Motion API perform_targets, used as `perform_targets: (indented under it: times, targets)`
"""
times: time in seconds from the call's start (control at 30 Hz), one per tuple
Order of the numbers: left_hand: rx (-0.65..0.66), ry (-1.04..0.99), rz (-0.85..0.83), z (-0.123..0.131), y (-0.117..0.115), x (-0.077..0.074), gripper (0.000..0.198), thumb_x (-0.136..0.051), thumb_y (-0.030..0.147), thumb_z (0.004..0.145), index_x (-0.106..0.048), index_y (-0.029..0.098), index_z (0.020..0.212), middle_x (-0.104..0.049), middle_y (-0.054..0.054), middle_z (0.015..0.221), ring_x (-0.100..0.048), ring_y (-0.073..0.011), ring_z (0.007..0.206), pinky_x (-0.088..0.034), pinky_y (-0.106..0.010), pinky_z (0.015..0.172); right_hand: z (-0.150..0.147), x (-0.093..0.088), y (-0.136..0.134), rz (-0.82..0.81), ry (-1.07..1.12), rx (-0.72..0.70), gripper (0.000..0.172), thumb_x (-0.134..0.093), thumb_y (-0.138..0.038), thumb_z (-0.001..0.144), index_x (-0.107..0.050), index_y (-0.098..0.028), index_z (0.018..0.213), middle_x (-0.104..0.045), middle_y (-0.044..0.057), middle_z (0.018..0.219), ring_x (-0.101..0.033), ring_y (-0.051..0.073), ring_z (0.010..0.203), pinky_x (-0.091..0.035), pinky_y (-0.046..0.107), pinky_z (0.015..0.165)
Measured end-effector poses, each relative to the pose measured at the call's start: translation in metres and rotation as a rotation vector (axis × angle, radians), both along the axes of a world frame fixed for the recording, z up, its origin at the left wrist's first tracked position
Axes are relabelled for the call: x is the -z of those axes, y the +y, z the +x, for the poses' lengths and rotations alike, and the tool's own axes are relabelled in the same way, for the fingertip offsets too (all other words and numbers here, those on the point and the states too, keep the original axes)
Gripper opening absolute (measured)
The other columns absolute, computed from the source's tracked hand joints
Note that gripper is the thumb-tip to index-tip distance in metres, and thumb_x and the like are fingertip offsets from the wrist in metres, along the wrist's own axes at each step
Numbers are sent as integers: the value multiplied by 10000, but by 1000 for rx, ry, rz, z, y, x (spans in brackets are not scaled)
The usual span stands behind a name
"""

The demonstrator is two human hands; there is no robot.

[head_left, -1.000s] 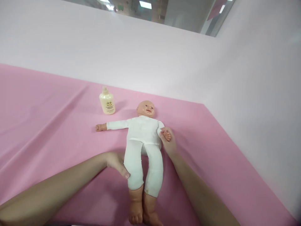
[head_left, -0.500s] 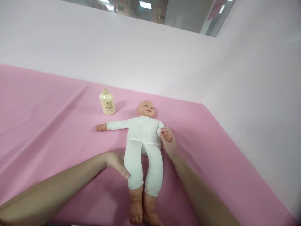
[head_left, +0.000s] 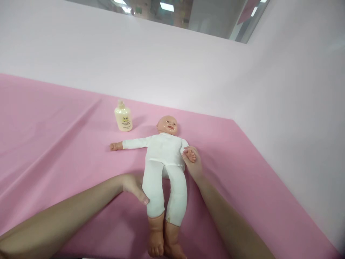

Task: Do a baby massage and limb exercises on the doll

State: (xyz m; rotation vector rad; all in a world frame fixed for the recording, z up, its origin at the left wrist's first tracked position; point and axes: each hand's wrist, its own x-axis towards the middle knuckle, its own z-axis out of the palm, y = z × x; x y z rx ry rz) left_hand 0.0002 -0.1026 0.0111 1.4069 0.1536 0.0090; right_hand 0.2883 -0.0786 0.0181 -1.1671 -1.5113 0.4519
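The left hand (head_left: 134, 185) is lying beside the doll's (head_left: 164, 149) leg, thumb resting along it, fingers hiding beneath; whether it is gripping, I cannot tell. The right hand (head_left: 196, 167) is clasping the doll's small hand between thumb and fingers. The doll is lying face-up, feet pointing toward the worktop's (head_left: 67, 144) near edge. Broad pink cloth is stretching leftward, less toward the slanting right edge; a bottle (head_left: 124, 120) is standing near the far edge.

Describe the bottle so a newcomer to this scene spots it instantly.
Find the pink cover below the white wall. On it lies a white-clad doll; look left of its head in the picture. There stands the bottle: pale yellow, dark-printed and, unlike the doll, upright.
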Motion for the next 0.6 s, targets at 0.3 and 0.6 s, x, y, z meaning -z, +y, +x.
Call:
perform_targets:
  times: [0.3, 0.6]
  targets:
    - [-25, 14, 4, -2, 0, 1, 618, -843, 472, 784, -693, 151, 1291, -729, -89, 1269, -682, -314, 1193, -582, -351, 1007, -1, -3, -2, -45, 22, 1, 126, -634, -385, 849, -629, -259, 842, -673, 52, 1053, -635, 237, 1024, -503, 427, 1011]
    - [15, -38, 17, 0, 2, 7, 581, -818, 471, 811, -696, 160, 1287, -728, -81, 1250, -689, -313, 1180, -579, -329, 993, 1, 2, 1, -44, 116, -35, 216, -555, -448, 898, -637, -253, 856, -685, 60, 1056, -635, 238, 1042, -497, 431, 1015]
